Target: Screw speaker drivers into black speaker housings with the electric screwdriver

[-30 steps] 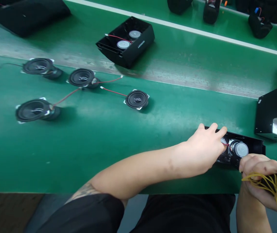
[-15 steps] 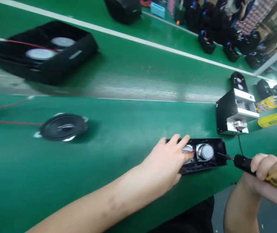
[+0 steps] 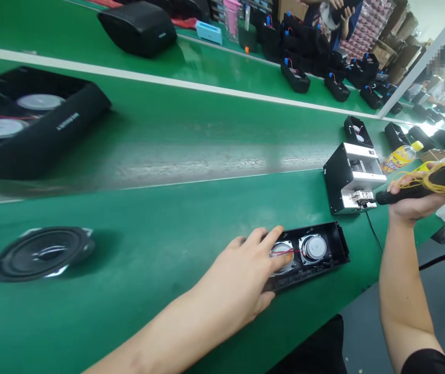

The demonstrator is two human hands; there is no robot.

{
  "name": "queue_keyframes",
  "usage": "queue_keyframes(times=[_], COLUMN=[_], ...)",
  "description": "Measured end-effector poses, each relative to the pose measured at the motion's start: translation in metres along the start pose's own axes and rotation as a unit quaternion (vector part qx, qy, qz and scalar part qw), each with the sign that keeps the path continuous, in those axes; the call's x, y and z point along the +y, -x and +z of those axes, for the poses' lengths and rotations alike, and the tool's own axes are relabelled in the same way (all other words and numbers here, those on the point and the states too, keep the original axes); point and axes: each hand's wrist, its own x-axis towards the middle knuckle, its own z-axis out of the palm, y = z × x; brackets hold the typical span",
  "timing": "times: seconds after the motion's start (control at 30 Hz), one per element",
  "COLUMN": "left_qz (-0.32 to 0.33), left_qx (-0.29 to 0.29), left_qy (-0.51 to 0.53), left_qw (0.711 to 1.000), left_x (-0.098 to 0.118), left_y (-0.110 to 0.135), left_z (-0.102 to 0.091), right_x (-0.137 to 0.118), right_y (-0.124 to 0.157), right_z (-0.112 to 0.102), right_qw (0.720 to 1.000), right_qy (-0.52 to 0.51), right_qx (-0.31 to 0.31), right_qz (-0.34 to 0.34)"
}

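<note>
Compared with half a second ago, the right hand [image 3: 411,205] has risen from beside the right end of the speaker housing [image 3: 337,241] to the right edge of the frame. Its grip is clamped on the electric screwdriver [image 3: 397,195], whose tip now sits at the front of the screw feeder box [image 3: 339,182]. The left hand [image 3: 241,280] stays on the housing at lower centre, its grip apart, fingers spread flat over the left end. The view has also swung, so the loose speaker driver [image 3: 41,253] now lies at lower left on the green surface [image 3: 167,228]. The fingers cover part of the housing's left driver [image 3: 282,254], and the screwdriver's rear is cut off by the frame and tangled in yellow cord [image 3: 432,179]. The open housing holds two round drivers, the right one [image 3: 312,248] fully visible, with a red wire [image 3: 290,251] between them. At upper left a larger black housing [image 3: 66,130], blurred and cut off, also holds two drivers.
</note>
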Motion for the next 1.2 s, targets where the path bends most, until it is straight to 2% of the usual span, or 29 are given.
queue_keyframes(times=[0.13,0.3,0.4,0.5,0.63,0.8,0.97,1.07,1.2], left_qz=[-0.001,-0.001,-0.005,-0.008,-0.007,-0.012,-0.015,-0.013,-0.004], left_qx=[0.003,-0.013,-0.024,-0.033,-0.02,-0.011,-0.006,-0.007,0.005], left_qy=[0.01,0.032,0.047,0.052,0.072,0.084,0.094,0.09,0.073], left_qw=[1.0,0.999,0.999,0.998,0.997,0.996,0.995,0.996,0.997], left_x=[-0.001,-0.005,-0.008,-0.01,-0.015,-0.021,-0.022,-0.023,-0.028], left_y=[0.001,0.005,0.009,0.012,0.012,0.013,0.011,0.009,0.007], left_z=[0.0,-0.001,-0.005,-0.01,-0.007,0.003,0.0,0.001,0.012], right_x=[0.006,0.009,0.004,-0.007,-0.018,-0.009,-0.004,-0.001,0.01], right_y=[0.003,0.005,0.012,0.018,0.014,-0.005,-0.013,-0.013,-0.007], right_z=[0.001,-0.005,-0.014,-0.027,-0.039,-0.023,0.001,0.004,0.002], right_qw=[1.0,1.0,1.0,1.0,0.998,0.998,1.0,1.0,1.0], right_qy=[0.01,-0.002,0.006,-0.006,-0.036,-0.011,0.018,0.016,-0.009], right_qx=[-0.002,0.002,0.012,-0.018,-0.019,-0.004,0.004,0.009,-0.003], right_qz=[-0.025,0.001,0.005,0.007,-0.041,-0.059,0.006,0.021,0.02])
